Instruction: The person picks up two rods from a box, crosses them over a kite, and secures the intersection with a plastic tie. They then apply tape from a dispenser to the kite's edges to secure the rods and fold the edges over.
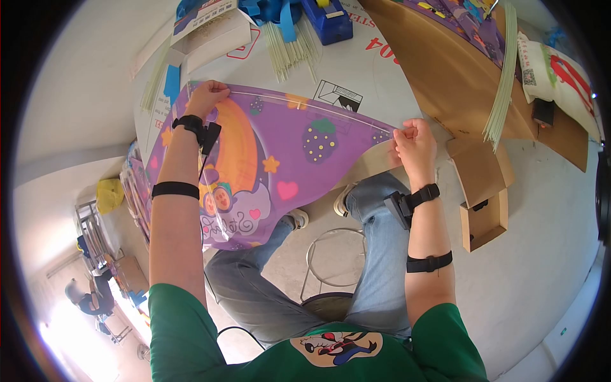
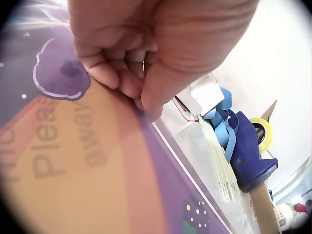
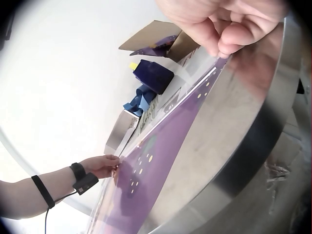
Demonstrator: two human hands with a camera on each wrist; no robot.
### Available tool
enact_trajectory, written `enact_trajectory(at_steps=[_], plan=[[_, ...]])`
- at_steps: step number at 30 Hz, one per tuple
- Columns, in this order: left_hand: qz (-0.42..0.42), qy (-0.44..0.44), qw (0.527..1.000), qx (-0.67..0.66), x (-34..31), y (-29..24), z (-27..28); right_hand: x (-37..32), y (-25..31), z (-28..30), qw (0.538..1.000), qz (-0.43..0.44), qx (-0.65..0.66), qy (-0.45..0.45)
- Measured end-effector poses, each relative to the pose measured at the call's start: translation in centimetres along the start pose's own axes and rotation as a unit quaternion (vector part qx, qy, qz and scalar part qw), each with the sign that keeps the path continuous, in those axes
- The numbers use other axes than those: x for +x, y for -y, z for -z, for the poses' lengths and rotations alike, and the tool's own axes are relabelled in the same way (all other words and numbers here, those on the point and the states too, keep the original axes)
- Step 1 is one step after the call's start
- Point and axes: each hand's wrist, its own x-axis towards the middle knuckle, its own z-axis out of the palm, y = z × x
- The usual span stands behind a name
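Note:
A purple plastic sheet [image 1: 286, 137], printed with a rainbow, stars, hearts and berries, spreads over the near part of the table and hangs past its edge toward the lap. A thin white rod [image 2: 183, 162] runs along its far edge. With thumb and fingers my left hand [image 1: 207, 99] pinches that edge near its left end. My right hand [image 1: 417, 149] pinches the pointed right corner between thumb and fingertips, beside the rod's end. Between the two hands the edge stretches nearly straight. In the right wrist view the corner lies close over the table's shiny surface [image 3: 195, 165].
Beyond the sheet are a blue tape dispenser [image 1: 330, 24], blue ribbon [image 1: 270, 11], a bundle of thin pale sticks [image 1: 289, 54] and a white box [image 1: 223, 39]. Longer sticks [image 1: 506, 83] lie on cardboard at right, near an open carton [image 1: 484, 226]. A round stool [image 1: 334, 254] stands below.

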Motion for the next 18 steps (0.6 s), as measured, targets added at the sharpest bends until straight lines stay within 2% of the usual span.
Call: enact_trajectory(at_steps=[18], plan=[[0.006, 0.006, 1.000, 0.015, 0.28, -0.20, 0.11, 0.09, 0.13, -0.11, 1.000, -0.001, -0.008, -0.012]])
